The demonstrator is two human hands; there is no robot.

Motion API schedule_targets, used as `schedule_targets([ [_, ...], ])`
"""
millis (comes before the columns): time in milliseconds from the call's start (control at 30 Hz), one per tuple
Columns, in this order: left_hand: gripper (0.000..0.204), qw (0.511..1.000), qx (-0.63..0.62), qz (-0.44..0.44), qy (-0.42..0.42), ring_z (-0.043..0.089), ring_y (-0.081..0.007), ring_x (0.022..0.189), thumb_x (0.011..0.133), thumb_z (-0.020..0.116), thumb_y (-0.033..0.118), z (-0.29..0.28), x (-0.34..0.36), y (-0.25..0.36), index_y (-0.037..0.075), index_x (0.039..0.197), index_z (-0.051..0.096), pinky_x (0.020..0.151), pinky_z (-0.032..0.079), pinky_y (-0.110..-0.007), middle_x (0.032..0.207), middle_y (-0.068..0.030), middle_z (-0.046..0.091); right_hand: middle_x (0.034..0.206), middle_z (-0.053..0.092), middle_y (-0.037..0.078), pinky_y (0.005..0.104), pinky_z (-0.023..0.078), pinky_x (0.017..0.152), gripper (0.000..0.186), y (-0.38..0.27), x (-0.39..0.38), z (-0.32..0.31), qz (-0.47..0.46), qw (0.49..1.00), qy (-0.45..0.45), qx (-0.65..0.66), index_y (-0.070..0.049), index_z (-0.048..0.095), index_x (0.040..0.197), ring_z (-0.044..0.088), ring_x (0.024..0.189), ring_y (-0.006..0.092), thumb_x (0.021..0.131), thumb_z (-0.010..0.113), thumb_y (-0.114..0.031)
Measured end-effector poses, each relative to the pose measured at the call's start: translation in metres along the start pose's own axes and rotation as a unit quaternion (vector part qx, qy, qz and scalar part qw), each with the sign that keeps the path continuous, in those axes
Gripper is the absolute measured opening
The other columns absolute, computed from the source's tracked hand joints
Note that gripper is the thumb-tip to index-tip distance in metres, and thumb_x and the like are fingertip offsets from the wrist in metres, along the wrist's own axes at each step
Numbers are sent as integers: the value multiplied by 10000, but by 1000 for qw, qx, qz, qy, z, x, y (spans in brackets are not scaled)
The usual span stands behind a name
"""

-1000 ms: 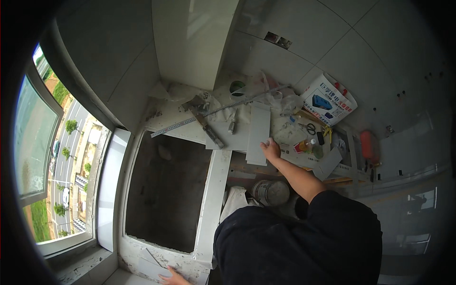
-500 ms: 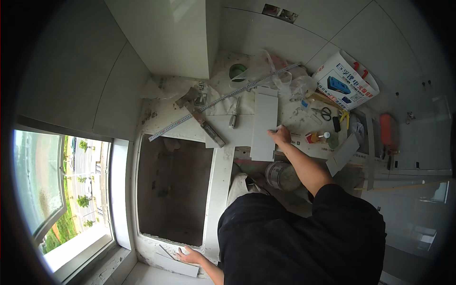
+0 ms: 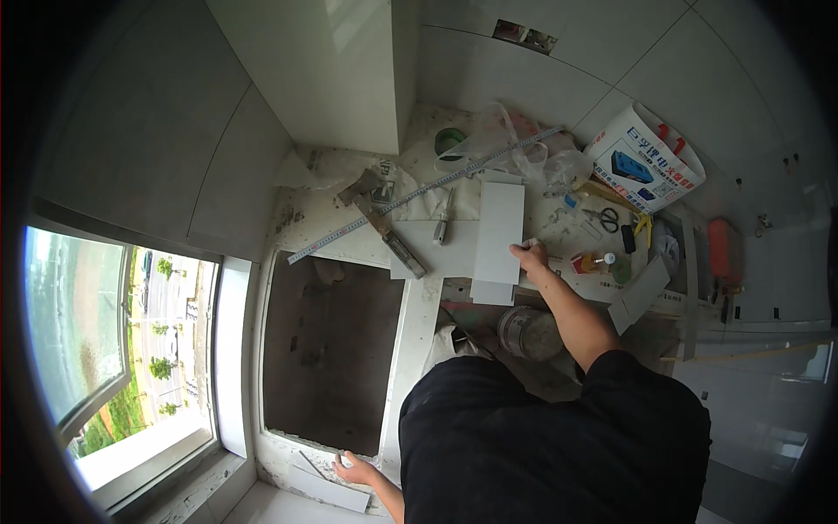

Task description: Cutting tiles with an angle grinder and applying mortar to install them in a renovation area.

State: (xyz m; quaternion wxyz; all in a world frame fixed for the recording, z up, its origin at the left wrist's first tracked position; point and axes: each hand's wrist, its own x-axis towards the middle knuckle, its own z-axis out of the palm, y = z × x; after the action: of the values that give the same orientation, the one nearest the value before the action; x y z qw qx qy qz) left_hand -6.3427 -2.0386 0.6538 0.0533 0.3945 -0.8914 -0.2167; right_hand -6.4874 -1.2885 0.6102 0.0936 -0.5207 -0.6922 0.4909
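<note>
My right hand [image 3: 531,256] reaches over the worktop, thumb and fingers closed on the right edge of a long white tile strip [image 3: 500,231]. Under its near end shows another white piece [image 3: 493,293]. At the bottom, my left hand [image 3: 353,469] rests by the near edge of the rectangular cutout, fingers loosely apart and nothing visible in them. Beside it lie a white offcut [image 3: 330,491] and a thin strip. Left of the held strip are a screwdriver-like tool [image 3: 443,218], a hammer [image 3: 384,229] and a long steel ruler [image 3: 419,194] lying diagonally.
The deep cutout [image 3: 330,349] opens on the left, beside an open window [image 3: 83,323]. Scissors [image 3: 604,218], a small bottle [image 3: 604,259], plastic bags [image 3: 524,153] and a printed white bag [image 3: 646,162] crowd the right and back. A bucket [image 3: 531,332] stands below the counter.
The upper tile strip has slid slightly away from me with my right hand, exposing the piece beneath at its near end. My left hand stays by the cutout. The view has shifted slightly.
</note>
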Motion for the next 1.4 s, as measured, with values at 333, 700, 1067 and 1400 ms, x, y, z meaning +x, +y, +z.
schedule_targets([
  [333, 468, 995, -91, 32, 2, 678, -394, 1361, 1082, 728, 243, 11, 4, 27, -63, 1436, 726, 1210, 494, -482, 1431, -256, 733, 910, 718, 3, 330, 515, 762, 264, -74, -55, -11, -41, 969, -170, 177, 24, 794, 1086, 644, 841, 113, 981, 874, -204],
  [700, 506, 815, -438, 166, -342, 739, -261, 1335, 1086, 790, 105, -54, -12, 322, -7, 1557, 643, 1168, 575, -394, 1455, -185, 752, 868, 714, 161, 403, 525, 721, 217, -212, -264, 55, -445, 853, -272, -30, 34, 750, 933, 678, 770, 297, 993, 839, -155],
  [1067, 1386, 834, -468, 235, -175, 527, -439, 1557, 816, 1045, 398, -103, 0, 367, 162, 1840, 142, 1288, 456, -578, 1736, -283, 419, 966, 772, 124, 424, 604, 745, 203, -214, -359, 121, -594, 738, -321, -5, -19, 842, 1168, 769, 875, 312, 973, 851, -79],
  [1400, 1256, 825, -518, 188, -124, 571, -371, 1522, 800, 1042, 269, -113, 35, 352, 96, 1792, 291, 1258, 502, -526, 1684, -217, 475, 1023, 758, 113, 431, 611, 785, 289, -223, -348, 167, -643, 660, -386, -36, -41, 812, 1227, 759, 918, 317, 948, 866, -94],
])
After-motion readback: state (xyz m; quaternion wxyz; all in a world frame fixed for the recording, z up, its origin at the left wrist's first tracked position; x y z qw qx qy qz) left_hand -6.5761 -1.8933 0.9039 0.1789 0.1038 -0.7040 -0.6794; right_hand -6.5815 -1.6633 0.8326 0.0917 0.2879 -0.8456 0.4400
